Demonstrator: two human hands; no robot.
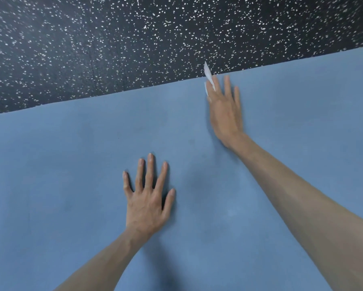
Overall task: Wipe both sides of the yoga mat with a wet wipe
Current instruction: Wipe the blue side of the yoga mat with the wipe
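Grip, left: left hand (146, 198), lower centre of the frame, fingers straight and spread, palm flat on the yoga mat (61, 175). It holds nothing; judged purpose, to pin the mat so it does not creep under the wiping stroke.

Grip, right: right hand (225, 110), right of centre and higher in the frame, fingers extended and laid flat over the wet wipe (208, 75), pressing it to the mat close to the mat's far edge. Whether the thumb hooks the wipe cannot be told. Most of the wipe is hidden beneath the fingers; one white corner sticks up past the fingertips, over the mat's edge. The hand is slightly blurred.

Yoga mat: blue, lying flat, filling the lower half of the frame under both hands. Only its upper face shows.

Floor (113, 49): dark, white-speckled, across the top of the frame beyond the mat.

Task state, judged: one face is being wiped near its far border; the underside is yet to be turned up.
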